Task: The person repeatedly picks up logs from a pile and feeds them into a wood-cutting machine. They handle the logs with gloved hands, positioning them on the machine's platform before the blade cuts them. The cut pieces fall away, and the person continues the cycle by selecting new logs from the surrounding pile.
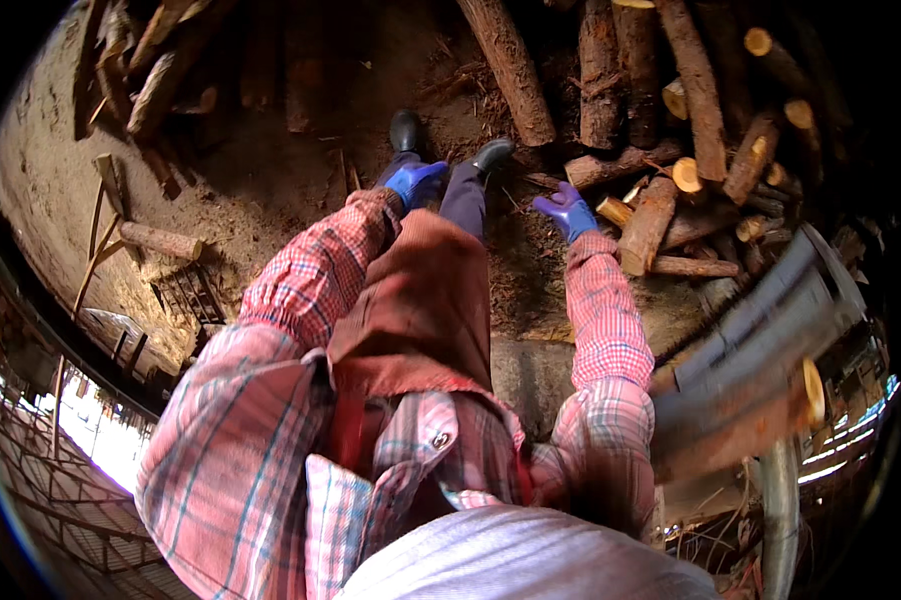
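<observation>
Right grip (567,212) beside cut log (649,225)

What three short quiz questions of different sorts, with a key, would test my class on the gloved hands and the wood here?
1. True or false: both hands wear blue gloves.
2. Which hand is nearest the heap of cut logs? A) left B) right
3. Fill in: the person's sleeves are red ____ cloth.

Key
1. True: left hand and right hand are both gloved in blue.
2. B: the right hand reaches towards the log pile, close to a short log.
3. Checked, as on the sleeve.
</observation>
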